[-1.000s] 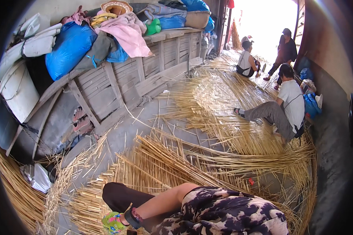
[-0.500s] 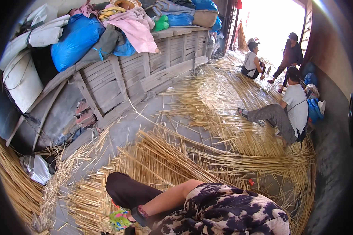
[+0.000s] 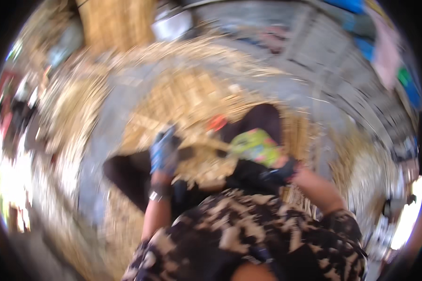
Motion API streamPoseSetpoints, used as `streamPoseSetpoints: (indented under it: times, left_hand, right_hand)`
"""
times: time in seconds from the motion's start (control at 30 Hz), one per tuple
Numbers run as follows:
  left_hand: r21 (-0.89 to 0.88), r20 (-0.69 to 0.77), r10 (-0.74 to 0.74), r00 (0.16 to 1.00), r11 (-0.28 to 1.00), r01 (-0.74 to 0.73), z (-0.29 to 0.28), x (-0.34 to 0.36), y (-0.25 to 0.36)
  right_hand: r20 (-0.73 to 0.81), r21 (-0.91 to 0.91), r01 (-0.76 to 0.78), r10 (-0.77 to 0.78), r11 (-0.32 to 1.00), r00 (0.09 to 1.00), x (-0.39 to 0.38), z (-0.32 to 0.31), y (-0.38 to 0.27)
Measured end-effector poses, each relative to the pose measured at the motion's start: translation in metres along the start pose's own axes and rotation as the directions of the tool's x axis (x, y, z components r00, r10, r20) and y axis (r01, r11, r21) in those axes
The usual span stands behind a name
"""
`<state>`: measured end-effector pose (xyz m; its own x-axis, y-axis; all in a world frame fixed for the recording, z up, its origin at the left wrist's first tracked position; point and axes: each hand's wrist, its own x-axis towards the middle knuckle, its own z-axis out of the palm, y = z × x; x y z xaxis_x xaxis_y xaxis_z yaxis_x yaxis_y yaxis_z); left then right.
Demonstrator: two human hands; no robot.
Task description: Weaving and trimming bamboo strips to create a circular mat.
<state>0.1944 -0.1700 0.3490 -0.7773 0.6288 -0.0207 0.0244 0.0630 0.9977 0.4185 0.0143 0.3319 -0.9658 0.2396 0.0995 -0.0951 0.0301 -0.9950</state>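
Note:
My left hand (image 3: 164,152), in a blue-grey glove, is over the woven straw-coloured mat (image 3: 183,93) beside my bent dark-trousered knee. Blur smears its fingers, so I cannot make out whether anything is in them. My right hand (image 3: 255,147) wears a green and yellow flowered glove and is near my other knee. Its fingers are smeared too. An orange-red object (image 3: 217,122) lies on the mat just beyond the right hand, its kind too blurred to tell. Pale strips (image 3: 206,159) of split reed or cane show between my hands.
A bundle of long straw-coloured strips (image 3: 117,23) stands at the far left, next to a whitish bag (image 3: 173,24). Loose strips (image 3: 75,107) are heaped left of the grey floor (image 3: 94,154). A slatted wooden panel (image 3: 333,65) runs along the far right.
The view has swung left and down, away from the doorway and the seated people. My gloved left hand has come into view, and the right glove now appears nearer the middle.

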Motion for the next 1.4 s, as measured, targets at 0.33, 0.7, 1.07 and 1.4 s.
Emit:
streamPoseSetpoints:
  times: [0.33,0.7,1.07,1.4]
  left_hand:
    - [-0.661,-0.016,-0.259,0.966,0.727,0.184,-0.040,-0.023,-0.006]
    - [-0.693,-0.195,-0.203,0.960,0.721,0.012,-0.096,-0.023,-0.013]
    - [-0.625,0.005,-0.124,0.992,0.774,0.100,-0.078,-0.046,0.002]
    - [-0.431,0.044,-0.224,0.974,0.875,0.221,-0.083,-0.056,0.005]
  right_hand:
    - [0.462,0.741,-0.538,0.277,0.402,0.843,0.093,0.078,-0.008]
    - [0.253,-0.210,-0.543,0.582,0.813,0.773,0.088,0.108,-0.069]
    - [0.370,0.388,-0.600,0.478,0.700,0.797,0.109,0.132,-0.031]
    - [0.211,0.267,-0.562,0.521,0.783,0.827,0.107,0.148,-0.036]
